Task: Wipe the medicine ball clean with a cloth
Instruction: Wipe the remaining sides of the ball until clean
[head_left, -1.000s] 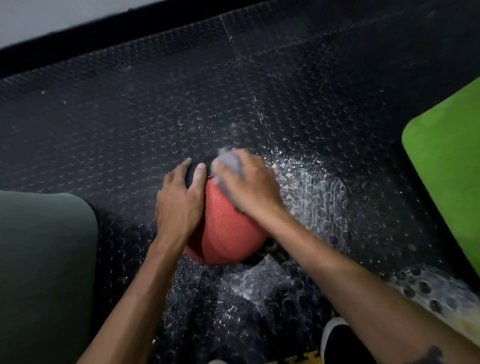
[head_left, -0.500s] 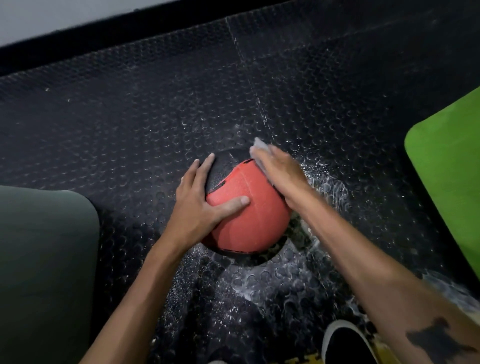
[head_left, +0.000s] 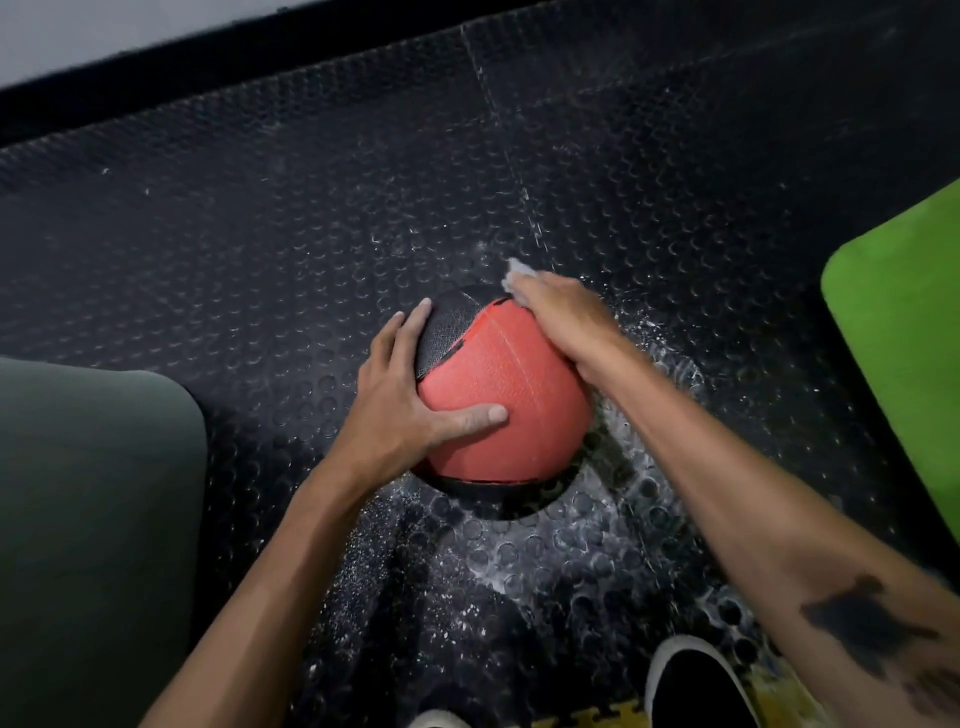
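On black coin-studded rubber flooring (head_left: 260, 249) sits one pebbled red-and-black medicine ball (head_left: 498, 395). Left hand (head_left: 410, 410) rests splayed at nine o'clock; right hand (head_left: 563, 317) presses one grey cloth (head_left: 514, 270) at one o'clock, finger curl hidden.

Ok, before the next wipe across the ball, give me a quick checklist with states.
1. Left hand steadies the medicine ball, thumb on the red panel: ok.
2. Right hand presses the cloth to the ball's far upper side: ok.
3. Ball rests on the studded floor mat: ok.
4. Red panel facing the camera looks clean: ok.
5. Underside wiped: cannot tell, hidden.
6. Floor around the ball free of white residue: not ok.
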